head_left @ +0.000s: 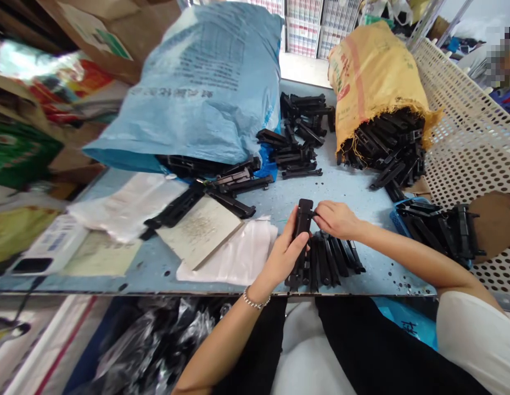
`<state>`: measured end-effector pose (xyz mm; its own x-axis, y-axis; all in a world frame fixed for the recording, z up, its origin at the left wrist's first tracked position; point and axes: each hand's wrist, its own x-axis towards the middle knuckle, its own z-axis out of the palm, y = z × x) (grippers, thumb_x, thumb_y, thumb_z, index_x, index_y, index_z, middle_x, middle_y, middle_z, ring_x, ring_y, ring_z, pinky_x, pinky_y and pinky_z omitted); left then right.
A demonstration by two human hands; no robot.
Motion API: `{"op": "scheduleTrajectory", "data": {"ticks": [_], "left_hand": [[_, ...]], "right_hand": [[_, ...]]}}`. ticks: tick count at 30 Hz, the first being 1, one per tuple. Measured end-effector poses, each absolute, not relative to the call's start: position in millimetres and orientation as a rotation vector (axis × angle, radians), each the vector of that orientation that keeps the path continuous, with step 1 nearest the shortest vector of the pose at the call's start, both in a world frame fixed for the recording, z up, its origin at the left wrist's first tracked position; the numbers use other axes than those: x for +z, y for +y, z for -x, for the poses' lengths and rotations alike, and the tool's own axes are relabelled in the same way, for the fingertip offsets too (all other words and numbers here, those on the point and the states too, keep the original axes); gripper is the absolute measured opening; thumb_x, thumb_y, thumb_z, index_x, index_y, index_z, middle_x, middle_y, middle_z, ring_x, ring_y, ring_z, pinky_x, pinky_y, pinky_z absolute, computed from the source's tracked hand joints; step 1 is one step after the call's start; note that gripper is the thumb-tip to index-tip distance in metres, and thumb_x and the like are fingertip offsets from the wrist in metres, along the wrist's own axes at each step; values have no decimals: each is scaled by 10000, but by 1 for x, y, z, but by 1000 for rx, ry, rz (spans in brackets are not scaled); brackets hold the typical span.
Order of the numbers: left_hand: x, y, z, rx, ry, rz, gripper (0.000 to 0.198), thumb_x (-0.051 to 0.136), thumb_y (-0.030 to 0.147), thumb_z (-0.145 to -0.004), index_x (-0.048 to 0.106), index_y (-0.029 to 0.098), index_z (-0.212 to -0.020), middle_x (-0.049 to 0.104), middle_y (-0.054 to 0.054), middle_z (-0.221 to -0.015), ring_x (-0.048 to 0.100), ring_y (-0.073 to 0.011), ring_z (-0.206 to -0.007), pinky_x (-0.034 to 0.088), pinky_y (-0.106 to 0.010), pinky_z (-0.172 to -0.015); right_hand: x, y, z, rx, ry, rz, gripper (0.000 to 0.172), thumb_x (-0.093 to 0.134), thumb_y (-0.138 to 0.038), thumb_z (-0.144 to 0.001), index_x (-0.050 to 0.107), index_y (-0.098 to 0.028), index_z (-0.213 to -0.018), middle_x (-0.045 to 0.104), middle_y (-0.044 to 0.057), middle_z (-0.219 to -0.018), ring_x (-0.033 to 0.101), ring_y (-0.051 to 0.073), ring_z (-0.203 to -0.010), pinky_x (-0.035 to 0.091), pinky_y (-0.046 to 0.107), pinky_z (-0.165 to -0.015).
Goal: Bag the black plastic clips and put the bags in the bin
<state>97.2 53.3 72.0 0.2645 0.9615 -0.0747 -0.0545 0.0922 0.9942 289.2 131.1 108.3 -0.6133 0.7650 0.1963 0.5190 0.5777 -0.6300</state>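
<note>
The long black part (304,211) is held upright between the hands, above the near edge of the desk (153,277). The left hand (286,253) grips it, thumb across the face and fingers along the left edge. The right hand (335,219) pinches a dark tip (314,214) at the part's right edge; whether that tip is a separate piece cannot be told.

Judgement: good practice calls for a firm left grip low on the part, the right fingertips working square to the edge, and light pressure, since thin plastic may crack.

Directly below the hands, a row of black parts (335,258) lies side by side; knocking it is a risk. Left of the hands lies a white sheet (234,258); beyond them, right, stands a yellow sack (374,71) of similar parts.
</note>
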Motion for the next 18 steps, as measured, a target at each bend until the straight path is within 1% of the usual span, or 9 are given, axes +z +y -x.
{"op": "scheduleTrajectory", "data": {"ticks": [3, 5, 6, 8, 10, 12, 13, 15, 18], "left_hand": [[72, 52, -90, 1026, 1029, -1285, 799, 567, 572, -949, 240, 283, -1618, 695, -84, -1148, 662, -195, -819, 585, -344, -755], [75, 52, -85, 1024, 1012, -1240, 796, 581, 569, -941, 263, 280, -1611, 701, -82, -1150, 666, -193, -808, 591, -344, -746], [76, 52, -83, 1015, 998, -1192, 800, 580, 574, -939, 265, 276, -1611, 706, -80, -1130, 666, -189, -780, 594, -341, -721], [78, 52, -81, 992, 967, -1083, 818, 581, 588, -930, 262, 269, -1613, 716, -74, -1059, 661, -182, -712, 590, -328, -644], [80, 52, -80, 972, 940, -1000, 828, 593, 593, -920, 267, 274, -1611, 712, -60, -974, 655, -177, -658, 572, -308, -569], [79, 51, -81, 962, 924, -975, 816, 605, 580, -919, 279, 288, -1608, 699, -44, -925, 648, -171, -633, 557, -290, -532], [78, 49, -82, 961, 919, -983, 807, 610, 569, -921, 283, 294, -1606, 696, -40, -921, 645, -167, -630, 553, -284, -527], [76, 47, -85, 971, 906, -1012, 792, 616, 552, -925, 290, 305, -1603, 696, -37, -941, 644, -160, -641, 554, -277, -535], [73, 46, -89, 1027, 900, -1024, 806, 642, 545, -914, 292, 311, -1601, 703, -39, -987, 652, -150, -661, 561, -272, -564]], "right_hand": [[101, 120, -280, 1009, -2233, 1090, 533, 171, -387, -1072, 476, -245, -658, 353, -76, -496, 353, 124, -444, 334, 231, -419], [104, 117, -279, 1039, -2262, 1093, 520, 150, -361, -1081, 508, -220, -732, 421, -60, -531, 393, 124, -452, 370, 236, -459], [108, 117, -280, 977, -2298, 1093, 477, 211, -387, -1082, 540, -205, -787, 489, -37, -591, 448, 129, -506, 404, 245, -509], [116, 122, -285, 678, -2426, 1056, 380, 360, -429, -1062, 584, -187, -872, 585, 24, -731, 529, 158, -660, 447, 278, -622], [122, 128, -290, 390, -2567, 949, 340, 430, -414, -1046, 594, -185, -855, 596, 59, -767, 537, 183, -730, 446, 304, -673], [122, 133, -293, 327, -2636, 853, 354, 460, -399, -1032, 575, -196, -766, 564, 51, -705, 515, 183, -692, 433, 301, -645], [120, 133, -293, 398, -2617, 843, 363, 491, -411, -1014, 564, -204, -725, 544, 36, -674, 500, 174, -661, 427, 289, -619], [113, 130, -289, 727, -2425, 922, 398, 550, -476, -962, 554, -215, -661, 502, -7, -617, 466, 146, -601, 416, 251, -549], [100, 119, -277, 1223, -2017, 1073, 517, 374, -545, -1005, 533, -231, -627, 378, -74, -495, 367, 113, -469, 353, 224, -409]]}}
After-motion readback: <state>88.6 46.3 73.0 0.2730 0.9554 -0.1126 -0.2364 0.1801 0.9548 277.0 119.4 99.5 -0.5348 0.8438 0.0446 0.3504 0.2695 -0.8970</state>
